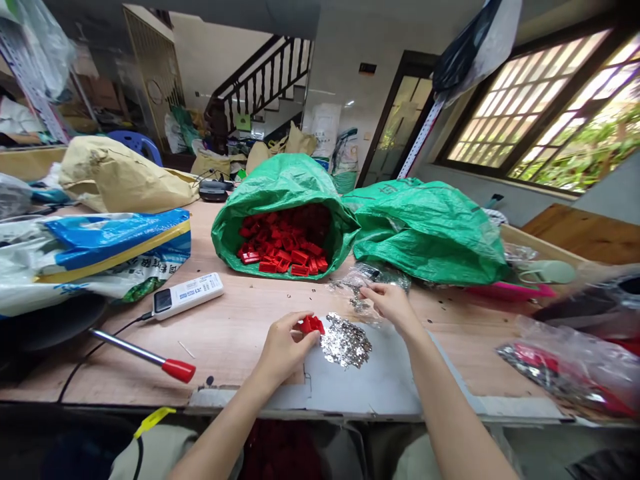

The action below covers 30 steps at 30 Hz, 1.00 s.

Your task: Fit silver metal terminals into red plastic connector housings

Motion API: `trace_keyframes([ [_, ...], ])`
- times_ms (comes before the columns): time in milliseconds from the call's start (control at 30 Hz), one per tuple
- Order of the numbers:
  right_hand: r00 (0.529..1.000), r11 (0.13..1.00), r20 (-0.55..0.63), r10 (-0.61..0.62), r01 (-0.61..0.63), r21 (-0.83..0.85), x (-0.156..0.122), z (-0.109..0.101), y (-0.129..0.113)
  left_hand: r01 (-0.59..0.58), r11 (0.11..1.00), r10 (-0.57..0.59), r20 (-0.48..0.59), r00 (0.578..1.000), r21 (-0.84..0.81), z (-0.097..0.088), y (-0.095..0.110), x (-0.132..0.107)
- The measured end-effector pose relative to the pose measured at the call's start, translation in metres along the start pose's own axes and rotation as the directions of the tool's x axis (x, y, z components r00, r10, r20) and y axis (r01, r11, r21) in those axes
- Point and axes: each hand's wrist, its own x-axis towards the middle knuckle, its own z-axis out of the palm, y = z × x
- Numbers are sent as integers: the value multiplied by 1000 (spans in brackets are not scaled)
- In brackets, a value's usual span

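Note:
My left hand (287,347) grips a red plastic part (313,325) between thumb and fingers, just left of a pile of small shiny metal pieces (346,341). The pile lies on a white sheet (370,387) on the table. My right hand (393,305) is beyond the pile, its fingers pinched together over a clear plastic bag (357,280) with some metal pieces at its mouth. What the right fingertips hold is too small to make out. Behind, an open green sack (280,177) lies on its side, full of red plastic parts (285,243).
A second green sack (430,230) lies at the right. Leftward are a white handheld device (187,295) with a cable, a red-tipped metal lever (179,370) and a blue-white bag (120,247). A clear bag of metal pieces (555,377) sits far right.

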Motion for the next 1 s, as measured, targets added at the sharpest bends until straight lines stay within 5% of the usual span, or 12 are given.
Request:
trace_keyframes([
  [167, 987, 949, 162, 4, -55, 311, -40, 27, -21, -69, 998, 68, -69, 995, -15, -3, 2, -1],
  [333, 961, 886, 275, -37, -96, 453, -63, 55, -38, -145, 987, 152, -111, 982, 65, -5, 4, -4],
  [500, 987, 954, 125, -105, 65, 293, -65, 67, -39, -180, 977, 192, -105, 976, 115, -3, 4, -4],
  [1000, 993, 992, 35, -113, 111, 57, -78, 74, -39, -290, 924, 314, -62, 947, 249, 2, 3, -8],
])
